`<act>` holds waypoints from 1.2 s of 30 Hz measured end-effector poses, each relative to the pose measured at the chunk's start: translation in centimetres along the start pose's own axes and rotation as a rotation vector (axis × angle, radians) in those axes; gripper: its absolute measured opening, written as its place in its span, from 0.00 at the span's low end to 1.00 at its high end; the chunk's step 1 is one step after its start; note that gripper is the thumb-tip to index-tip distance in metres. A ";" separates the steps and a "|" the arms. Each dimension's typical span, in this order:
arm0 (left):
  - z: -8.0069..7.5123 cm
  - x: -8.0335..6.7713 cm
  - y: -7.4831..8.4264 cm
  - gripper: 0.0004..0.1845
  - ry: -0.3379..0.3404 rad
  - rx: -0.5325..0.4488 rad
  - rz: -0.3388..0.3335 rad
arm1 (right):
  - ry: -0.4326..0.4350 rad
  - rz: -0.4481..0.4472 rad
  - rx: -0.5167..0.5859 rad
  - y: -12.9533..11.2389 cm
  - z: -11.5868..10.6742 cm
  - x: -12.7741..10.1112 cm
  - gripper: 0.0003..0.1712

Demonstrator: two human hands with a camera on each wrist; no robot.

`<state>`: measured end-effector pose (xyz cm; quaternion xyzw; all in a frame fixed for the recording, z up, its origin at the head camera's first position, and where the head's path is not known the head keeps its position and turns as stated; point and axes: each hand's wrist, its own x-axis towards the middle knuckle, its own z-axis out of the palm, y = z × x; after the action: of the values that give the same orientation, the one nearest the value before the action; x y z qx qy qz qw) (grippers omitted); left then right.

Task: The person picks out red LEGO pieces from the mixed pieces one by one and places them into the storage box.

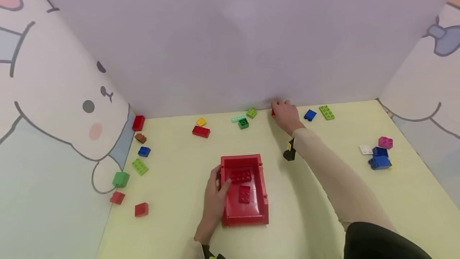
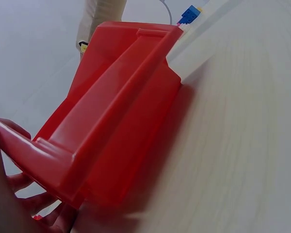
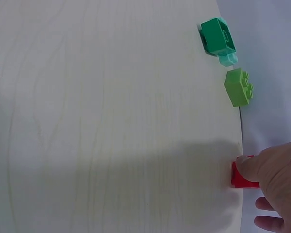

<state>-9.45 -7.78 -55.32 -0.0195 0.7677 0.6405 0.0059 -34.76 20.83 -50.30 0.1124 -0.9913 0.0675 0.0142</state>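
A red plastic bin (image 1: 264,195) stands on the table in front of the person, with two red bricks (image 1: 244,194) lying inside. The left hand (image 1: 214,201) grips its left wall, thumb over the rim and fingers outside; the left wrist view shows the bin's outer side (image 2: 111,111) close up. Far forward, at the foot of the back wall, the right hand (image 1: 286,116) has its thumb and fingers on a red brick (image 3: 240,179). Most of that brick is covered by the hand. A light green brick (image 3: 238,87) and a dark green brick (image 3: 217,36) lie to its left.
Along the left edge lie several bricks, among them a green one (image 1: 121,179). Yellow (image 1: 201,122) and red (image 1: 201,131) bricks lie near the back wall. Right of the right hand are blue (image 1: 310,115) and lime (image 1: 326,112) bricks; a cluster with a pink brick (image 1: 385,142) sits farther right.
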 end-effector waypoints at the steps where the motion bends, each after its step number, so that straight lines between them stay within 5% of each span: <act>1: -0.2 0.1 0.0 0.34 0.013 -0.003 -0.003 | 0.001 -0.007 -0.004 -0.4 0.0 0.5 0.15; 14: 0.1 -0.1 -0.1 0.32 0.013 -0.016 0.003 | 0.032 -0.029 0.097 -0.2 0.3 0.3 0.10; 36: -0.1 0.3 -0.1 0.33 0.028 0.018 0.009 | 0.054 -0.092 0.144 -0.7 0.4 -0.7 0.15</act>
<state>-9.76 -7.95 -55.41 -0.0250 0.7735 0.6332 -0.0074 -33.91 20.23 -50.63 0.1567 -0.9769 0.1408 0.0357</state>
